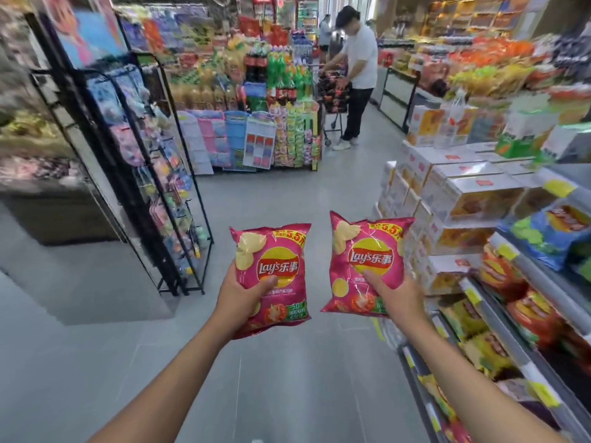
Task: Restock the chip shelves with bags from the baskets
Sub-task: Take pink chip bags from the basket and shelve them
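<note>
My left hand (238,298) grips a pink Lay's chip bag (275,251) from below, thumb across its front, held upright over the aisle floor. My right hand (398,294) grips a second pink Lay's bag (367,251) the same way, tilted slightly left. The two bags hang side by side, apart from each other. The chip shelves (524,314) run along my right, holding red, yellow and blue bags, with yellow price tags on the rails. No basket is in view.
Stacked white cartons (463,193) stand at the shelf end ahead on the right. A black wire rack (166,193) of hanging goods stands left. A person in a white shirt (358,75) with a cart is far down the aisle. Grey floor (271,193) lies ahead.
</note>
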